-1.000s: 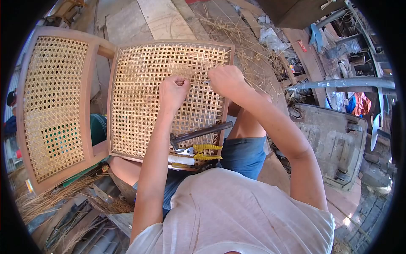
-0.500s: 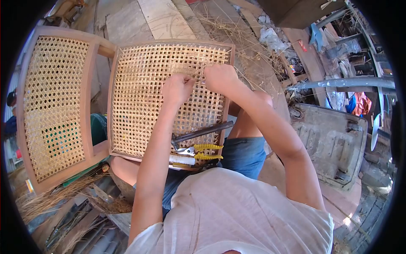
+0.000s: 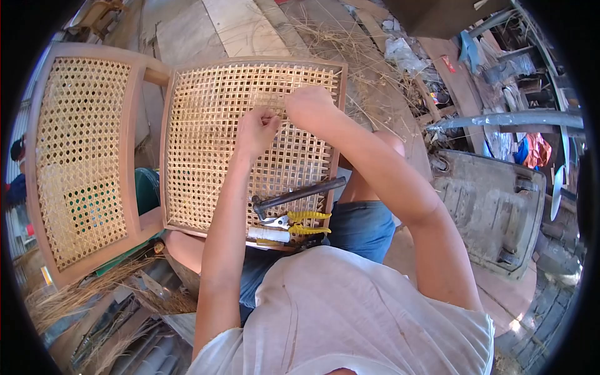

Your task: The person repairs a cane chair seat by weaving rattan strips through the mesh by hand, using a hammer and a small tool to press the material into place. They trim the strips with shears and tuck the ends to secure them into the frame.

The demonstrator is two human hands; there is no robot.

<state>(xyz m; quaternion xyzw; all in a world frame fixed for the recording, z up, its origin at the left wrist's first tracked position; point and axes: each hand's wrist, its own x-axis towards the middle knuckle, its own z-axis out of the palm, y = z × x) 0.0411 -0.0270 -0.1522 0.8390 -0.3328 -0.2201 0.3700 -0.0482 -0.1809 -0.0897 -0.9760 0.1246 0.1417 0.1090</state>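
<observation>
A wooden chair frame with a woven cane seat (image 3: 206,144) lies across my lap, its cane backrest (image 3: 81,144) to the left. Over the upper middle of the seat, my left hand (image 3: 257,130) is closed with fingertips pinched; what they hold is too small to make out. Close by on the right, my right hand (image 3: 310,106) is closed too, its fingers mostly hidden behind its back. On the seat's near edge rest a hammer (image 3: 300,195), yellow-handled pliers (image 3: 306,222) and a white roll (image 3: 269,234).
Loose cane strands (image 3: 350,47) litter the wooden floor at the back. A grey plastic panel (image 3: 487,206) lies on the right beneath a metal pipe (image 3: 506,120). Behind the chair frame stands a green container (image 3: 147,190). Another person (image 3: 15,181) is partly visible at far left.
My right hand has moved left and slightly up, closer to my left hand. My left hand has shifted only slightly. The tools stay in place on the seat.
</observation>
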